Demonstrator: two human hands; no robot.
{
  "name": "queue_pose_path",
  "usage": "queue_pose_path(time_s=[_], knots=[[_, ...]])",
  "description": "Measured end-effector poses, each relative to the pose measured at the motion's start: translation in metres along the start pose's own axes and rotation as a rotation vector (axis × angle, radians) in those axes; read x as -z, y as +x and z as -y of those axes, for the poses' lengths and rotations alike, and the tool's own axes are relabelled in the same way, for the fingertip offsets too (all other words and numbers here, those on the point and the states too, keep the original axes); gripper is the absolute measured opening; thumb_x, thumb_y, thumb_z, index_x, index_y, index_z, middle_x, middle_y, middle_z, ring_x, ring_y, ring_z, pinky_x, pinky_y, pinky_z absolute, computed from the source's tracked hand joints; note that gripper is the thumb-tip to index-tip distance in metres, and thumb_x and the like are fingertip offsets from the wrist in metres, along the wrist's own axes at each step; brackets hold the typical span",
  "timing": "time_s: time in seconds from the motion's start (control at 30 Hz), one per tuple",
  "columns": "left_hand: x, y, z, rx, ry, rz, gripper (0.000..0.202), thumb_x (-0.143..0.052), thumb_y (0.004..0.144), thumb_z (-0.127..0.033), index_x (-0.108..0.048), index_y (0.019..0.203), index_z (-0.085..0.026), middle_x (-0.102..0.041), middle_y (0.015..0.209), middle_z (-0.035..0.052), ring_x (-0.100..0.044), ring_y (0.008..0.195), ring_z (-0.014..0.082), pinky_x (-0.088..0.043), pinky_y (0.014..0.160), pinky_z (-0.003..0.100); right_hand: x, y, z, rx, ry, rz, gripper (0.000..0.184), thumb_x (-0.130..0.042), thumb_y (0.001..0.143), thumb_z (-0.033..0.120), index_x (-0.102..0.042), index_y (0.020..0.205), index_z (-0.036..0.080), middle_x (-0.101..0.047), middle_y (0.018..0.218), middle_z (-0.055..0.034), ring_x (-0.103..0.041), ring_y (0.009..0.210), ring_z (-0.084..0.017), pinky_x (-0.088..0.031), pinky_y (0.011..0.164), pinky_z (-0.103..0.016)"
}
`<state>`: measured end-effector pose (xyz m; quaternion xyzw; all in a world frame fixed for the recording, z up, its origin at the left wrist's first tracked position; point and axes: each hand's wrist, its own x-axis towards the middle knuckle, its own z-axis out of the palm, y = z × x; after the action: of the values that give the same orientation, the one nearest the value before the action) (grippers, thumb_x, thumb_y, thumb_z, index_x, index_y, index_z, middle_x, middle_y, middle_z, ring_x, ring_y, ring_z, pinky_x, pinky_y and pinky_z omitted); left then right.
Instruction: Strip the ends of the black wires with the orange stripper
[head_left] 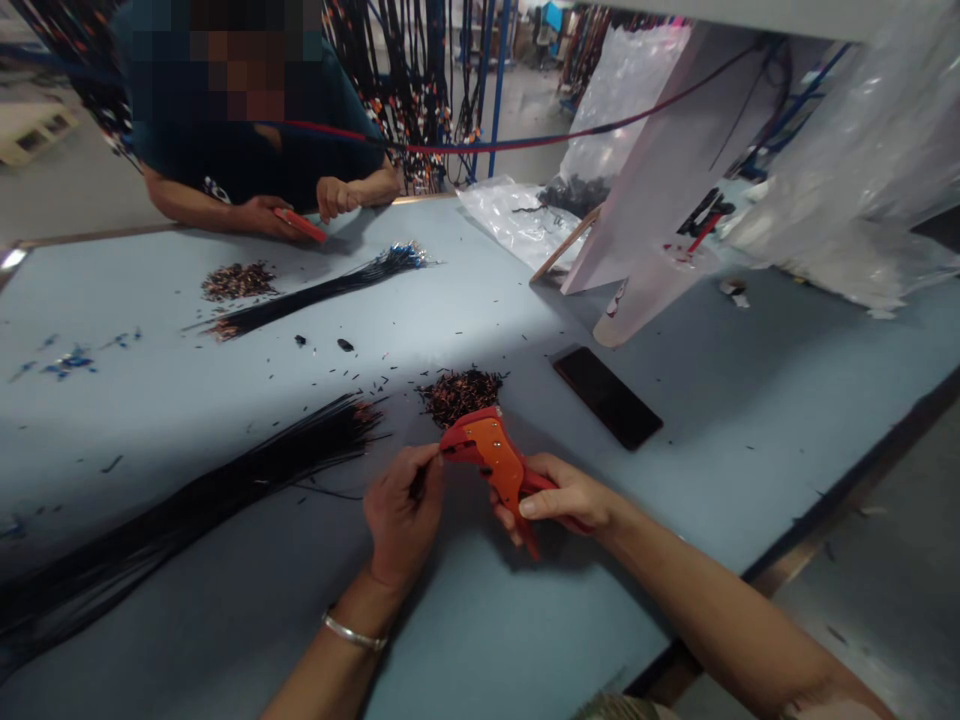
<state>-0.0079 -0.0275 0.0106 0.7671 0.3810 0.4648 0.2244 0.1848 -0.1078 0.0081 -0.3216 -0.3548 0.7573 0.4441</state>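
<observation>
light: dim, bright patch mid-table (480, 330) | edges: bent, perhaps slightly soft | face: pixelated

**No legible text**

Checked orange wire stripper (491, 458), dark phone (607, 397), clear plastic bags (847, 150), white board (660, 170): no readable words, brands or numbers. Small marking on white roll (637, 295) too blurred to make out.

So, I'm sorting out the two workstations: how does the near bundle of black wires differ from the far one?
The near bundle looks thicker and longer, running off the left edge; the far bundle is slimmer and lies whole in view. The far bundle has blue ends on its right side; the near bundle shows none. The near bundle's tips lie by the left hand; the far bundle lies in front of the co-worker. Both are black and rest on the blue table.
</observation>
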Motion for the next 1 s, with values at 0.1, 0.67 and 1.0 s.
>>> queue_pose_path(time_s=[0.1,0.67,1.0], knots=[[0.0007,0.0002,-0.0005,0.003,0.006,0.011,0.013,-0.056,0.087,-0.017,-0.069,0.084,-0.018,-0.067,0.067,-0.0026,-0.054,0.052,0.0067,-0.042,0.053,0.017,0.0013,-0.0007,-0.0005,-0.003,0.001,-0.002,0.04,-0.076,0.074,0.038,-0.062,0.098,0.009,-0.062,0.079,-0.0045,-0.063,0.063,-0.014,-0.053,0.049,-0.022],[0.0007,-0.0001,0.0012,-0.025,0.058,0.021,0.015,-0.055,0.088,-0.017,-0.068,0.082,-0.018,-0.066,0.065,-0.0033,-0.053,0.051,0.0062,-0.041,0.053,0.016,0.0014,-0.0014,0.0017,-0.019,0.0,0.006,0.042,-0.076,0.073,0.039,-0.061,0.099,0.009,-0.063,0.081,-0.0058,-0.064,0.065,-0.015,-0.053,0.052,-0.022],[-0.0001,-0.0014,0.0037,-0.046,0.069,0.01,0.014,-0.056,0.089,-0.018,-0.068,0.084,-0.018,-0.067,0.066,-0.003,-0.055,0.052,0.0065,-0.043,0.055,0.016,0.0004,-0.002,0.0021,-0.009,-0.003,0.004,0.041,-0.075,0.075,0.039,-0.062,0.099,0.009,-0.063,0.08,-0.0054,-0.064,0.065,-0.015,-0.053,0.051,-0.022]])
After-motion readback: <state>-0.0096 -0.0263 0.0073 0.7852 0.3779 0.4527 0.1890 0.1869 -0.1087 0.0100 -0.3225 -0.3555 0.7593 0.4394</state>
